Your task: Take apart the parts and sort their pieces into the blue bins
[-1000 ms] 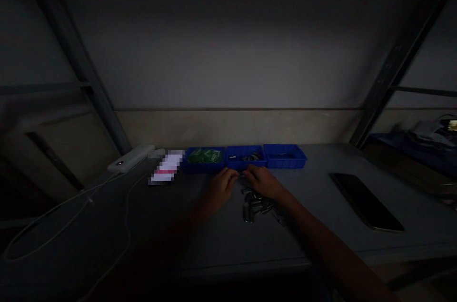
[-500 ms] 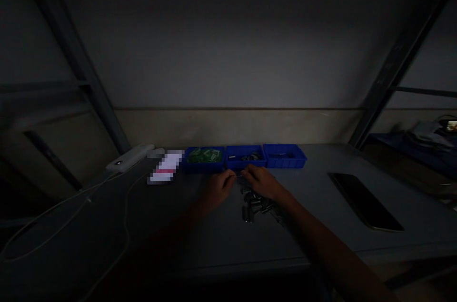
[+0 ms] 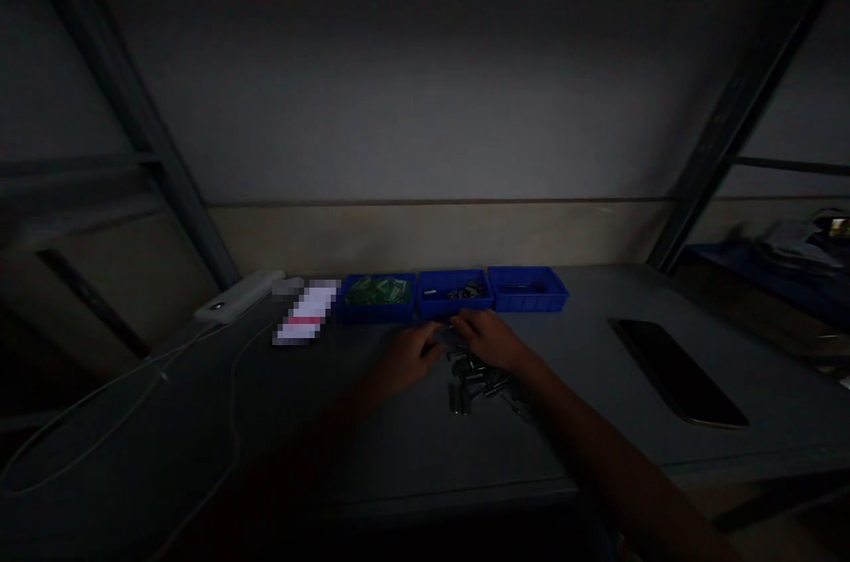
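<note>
The scene is very dark. My left hand [image 3: 408, 357] and my right hand [image 3: 490, 339] meet fingertip to fingertip just in front of the middle blue bin [image 3: 455, 295], fingers curled and pinched together. Whatever sits between the fingertips is too small and dim to name. A heap of small metal parts [image 3: 473, 383] lies on the grey table beneath and just behind my right hand. Left of the middle bin stands a blue bin of green pieces [image 3: 378, 292]; to its right is a third blue bin [image 3: 527, 289].
A white power bank [image 3: 235, 298] with a cable [image 3: 199, 367] trailing to the left lies at the back left, next to a blurred card [image 3: 305, 312]. A dark phone [image 3: 677, 373] lies flat at the right. Metal shelf posts rise on both sides.
My left hand has slid slightly toward me and down; the fingertips of both hands stay together. The view has shifted a little.
</note>
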`<action>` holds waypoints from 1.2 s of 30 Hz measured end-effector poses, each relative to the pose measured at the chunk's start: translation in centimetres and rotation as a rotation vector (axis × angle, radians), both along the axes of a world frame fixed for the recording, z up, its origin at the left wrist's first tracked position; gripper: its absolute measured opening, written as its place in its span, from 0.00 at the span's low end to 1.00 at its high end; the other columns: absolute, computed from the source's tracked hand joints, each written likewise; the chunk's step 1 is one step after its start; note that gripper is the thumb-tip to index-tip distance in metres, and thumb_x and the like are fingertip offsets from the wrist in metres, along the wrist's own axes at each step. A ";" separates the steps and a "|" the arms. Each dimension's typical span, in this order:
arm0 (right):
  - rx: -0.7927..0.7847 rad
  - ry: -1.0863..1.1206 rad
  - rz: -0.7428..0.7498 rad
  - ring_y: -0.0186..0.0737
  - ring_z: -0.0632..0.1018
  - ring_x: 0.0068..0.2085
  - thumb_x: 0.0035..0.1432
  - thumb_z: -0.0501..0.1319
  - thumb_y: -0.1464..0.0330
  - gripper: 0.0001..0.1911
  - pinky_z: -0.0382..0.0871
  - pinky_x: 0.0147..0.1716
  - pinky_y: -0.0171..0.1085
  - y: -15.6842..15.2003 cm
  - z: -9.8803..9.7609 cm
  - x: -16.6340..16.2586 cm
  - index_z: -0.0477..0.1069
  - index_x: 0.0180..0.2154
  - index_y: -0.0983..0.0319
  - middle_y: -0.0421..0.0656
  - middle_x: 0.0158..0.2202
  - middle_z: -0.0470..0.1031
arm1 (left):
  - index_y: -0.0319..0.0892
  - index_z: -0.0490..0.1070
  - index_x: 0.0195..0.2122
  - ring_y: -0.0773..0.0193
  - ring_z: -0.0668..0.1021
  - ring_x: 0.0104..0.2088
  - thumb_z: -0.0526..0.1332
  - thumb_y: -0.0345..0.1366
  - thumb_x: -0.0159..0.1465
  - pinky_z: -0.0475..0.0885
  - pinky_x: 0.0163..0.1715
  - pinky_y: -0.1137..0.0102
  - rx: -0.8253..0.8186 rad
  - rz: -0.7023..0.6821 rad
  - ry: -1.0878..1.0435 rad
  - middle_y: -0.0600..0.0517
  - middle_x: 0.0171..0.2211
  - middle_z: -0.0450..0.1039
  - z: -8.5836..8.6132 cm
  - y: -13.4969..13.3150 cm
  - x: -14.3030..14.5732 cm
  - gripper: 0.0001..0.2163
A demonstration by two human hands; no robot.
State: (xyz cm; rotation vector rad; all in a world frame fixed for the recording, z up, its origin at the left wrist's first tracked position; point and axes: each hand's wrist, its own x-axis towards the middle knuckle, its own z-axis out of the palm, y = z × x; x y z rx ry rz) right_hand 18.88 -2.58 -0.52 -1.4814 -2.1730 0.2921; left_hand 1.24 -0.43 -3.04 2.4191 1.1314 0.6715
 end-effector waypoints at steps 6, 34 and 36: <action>0.034 0.043 -0.073 0.36 0.72 0.29 0.62 0.48 0.65 0.14 0.55 0.28 0.33 0.3 -0.1 0.2 0.67 0.30 0.63 0.43 0.27 0.72 | 0.41 0.67 0.47 0.63 0.75 0.35 0.54 0.36 0.60 0.68 0.36 0.71 -0.003 0.027 0.043 0.49 0.36 0.75 0.0 0.2 0.0 0.15; 0.014 0.227 0.166 0.30 0.65 0.23 0.57 0.53 0.66 0.05 0.53 0.23 0.29 -0.2 -0.6 0.1 0.63 0.35 0.61 0.35 0.22 0.64 | 0.41 0.64 0.24 0.69 0.68 0.22 0.47 0.40 0.62 0.61 0.24 0.74 -0.081 0.100 -0.224 0.56 0.19 0.63 0.7 0.2 -0.4 0.14; 0.004 0.225 0.133 0.31 0.66 0.24 0.58 0.52 0.64 0.08 0.55 0.24 0.30 -0.3 -0.4 0.1 0.64 0.36 0.62 0.36 0.24 0.66 | 0.41 0.62 0.24 0.69 0.68 0.22 0.47 0.39 0.62 0.61 0.25 0.74 -0.058 0.107 -0.235 0.56 0.19 0.63 0.6 0.2 -0.3 0.13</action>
